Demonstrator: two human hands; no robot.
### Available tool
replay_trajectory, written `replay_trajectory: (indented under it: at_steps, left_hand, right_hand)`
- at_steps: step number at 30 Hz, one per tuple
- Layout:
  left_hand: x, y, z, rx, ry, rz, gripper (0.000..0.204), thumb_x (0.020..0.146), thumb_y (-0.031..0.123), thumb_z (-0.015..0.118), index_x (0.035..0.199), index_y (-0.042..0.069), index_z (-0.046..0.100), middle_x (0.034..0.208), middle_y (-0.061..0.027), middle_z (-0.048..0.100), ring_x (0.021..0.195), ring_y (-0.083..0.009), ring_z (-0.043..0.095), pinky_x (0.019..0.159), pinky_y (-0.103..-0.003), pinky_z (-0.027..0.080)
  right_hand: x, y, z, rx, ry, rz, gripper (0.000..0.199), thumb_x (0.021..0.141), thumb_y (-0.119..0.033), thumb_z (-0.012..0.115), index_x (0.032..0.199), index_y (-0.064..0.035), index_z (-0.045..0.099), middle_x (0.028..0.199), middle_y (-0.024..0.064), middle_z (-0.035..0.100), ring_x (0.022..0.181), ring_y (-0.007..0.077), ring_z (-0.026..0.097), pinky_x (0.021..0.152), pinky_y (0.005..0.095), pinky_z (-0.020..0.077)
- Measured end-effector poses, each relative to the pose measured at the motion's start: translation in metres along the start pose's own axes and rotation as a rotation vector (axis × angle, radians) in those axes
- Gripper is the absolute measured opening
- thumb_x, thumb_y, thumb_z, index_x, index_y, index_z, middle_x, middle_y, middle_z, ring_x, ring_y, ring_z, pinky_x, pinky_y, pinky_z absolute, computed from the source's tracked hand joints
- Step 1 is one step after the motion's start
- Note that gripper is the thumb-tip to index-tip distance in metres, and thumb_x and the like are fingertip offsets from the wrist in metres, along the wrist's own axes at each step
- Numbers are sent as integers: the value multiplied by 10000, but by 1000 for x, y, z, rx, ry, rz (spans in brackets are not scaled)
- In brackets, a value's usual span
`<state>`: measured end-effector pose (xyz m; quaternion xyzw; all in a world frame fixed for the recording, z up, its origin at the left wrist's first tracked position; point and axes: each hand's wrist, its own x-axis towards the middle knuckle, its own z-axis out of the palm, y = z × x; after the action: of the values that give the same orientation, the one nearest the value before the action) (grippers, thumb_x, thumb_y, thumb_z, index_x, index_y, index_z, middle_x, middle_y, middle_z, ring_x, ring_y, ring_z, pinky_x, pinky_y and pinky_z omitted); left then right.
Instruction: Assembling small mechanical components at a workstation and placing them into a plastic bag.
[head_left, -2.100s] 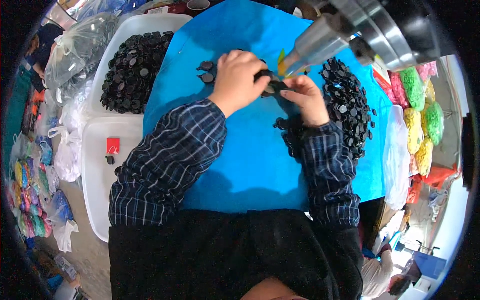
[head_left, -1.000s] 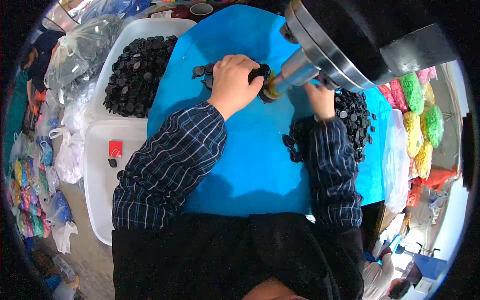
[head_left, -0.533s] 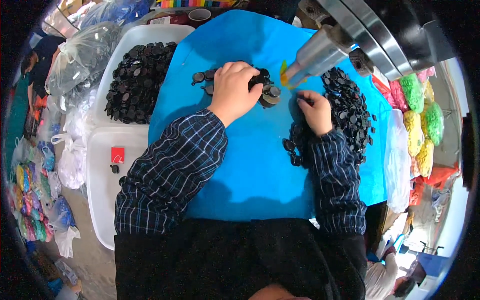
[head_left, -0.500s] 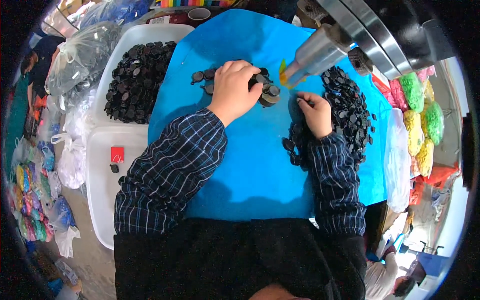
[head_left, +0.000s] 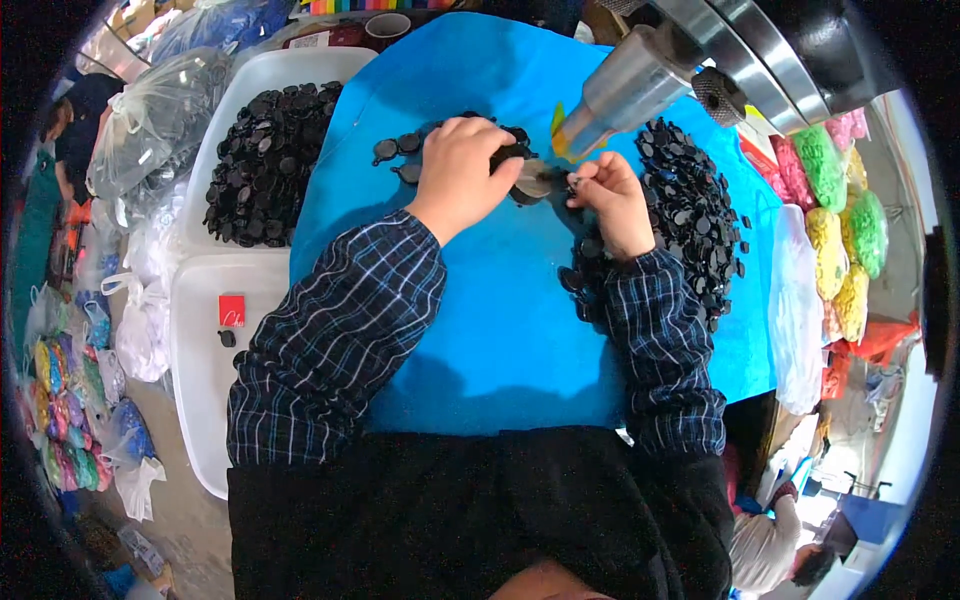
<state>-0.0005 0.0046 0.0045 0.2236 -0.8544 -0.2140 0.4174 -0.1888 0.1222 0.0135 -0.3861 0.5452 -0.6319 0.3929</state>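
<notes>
My left hand [head_left: 462,178] is curled over several small black round pieces [head_left: 408,143] on the blue sheet, and a dark piece shows between its thumb and forefinger. Right beside that thumb, a round metal base [head_left: 533,180] lies bare under the metal machine head [head_left: 625,85], whose tip has a yellow-green film around it. My right hand [head_left: 615,205] is closed in a pinch on a small black round piece [head_left: 572,187], just right of the base. Its forearm passes over a small group of black pieces [head_left: 590,270].
The blue sheet [head_left: 500,340] covers the table. A large heap of black pieces [head_left: 690,215] lies at right. On the left stand a white tub [head_left: 345,65] of black pieces and a white tray [head_left: 200,400] holding a red square and one black piece. Bagged goods flank both sides.
My right hand has moved up and left toward the base with its piece. The black piece that lay on the base is off it, and my left hand has shifted slightly left.
</notes>
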Motion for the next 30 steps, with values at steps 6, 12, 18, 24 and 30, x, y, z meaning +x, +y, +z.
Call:
replay_trajectory:
  at_steps: [6, 12, 18, 24, 30]
  left_hand:
    - [-2, -2, 0, 14, 41, -60, 224, 758, 221, 686, 912, 58, 678, 955, -70, 629, 987, -283, 545, 869, -431, 406]
    - [0, 0, -2, -9, 48, -79, 234, 758, 222, 688, 924, 56, 680, 993, -80, 617, 992, -295, 541, 877, -432, 409]
    - [-1, 6, -4, -12, -34, 105, 275, 750, 238, 708, 961, 64, 677, 1055, -83, 595, 1042, -285, 514, 919, -431, 393]
    - [-2, 10, 1, 50, -81, 157, 291, 757, 242, 710, 984, 65, 668, 1072, -90, 596, 1069, -289, 505, 925, -432, 391]
    - [-3, 8, 2, 3, -63, 53, 254, 725, 216, 722, 928, 69, 685, 1047, -72, 602, 1070, -275, 505, 932, -437, 383]
  right_hand:
    - [8, 10, 19, -220, -47, -108, 167, 846, 44, 589, 928, -54, 482, 896, 40, 638, 804, 103, 583, 709, 228, 470]
    - [13, 22, 19, -287, 47, -188, 141, 843, 25, 613, 887, -45, 499, 827, 23, 626, 751, 74, 559, 680, 211, 447]
    - [8, 7, -24, -364, 10, -119, 87, 866, 17, 587, 921, -34, 544, 916, 20, 626, 843, 84, 576, 788, 226, 452]
    - [0, -11, -24, -524, 19, 35, 89, 852, -41, 631, 882, -25, 550, 878, 37, 626, 798, 84, 573, 729, 228, 462]
    - [-15, -17, -6, -1136, -111, -101, 222, 781, -87, 709, 881, 10, 537, 803, 66, 604, 745, 103, 564, 652, 246, 470]
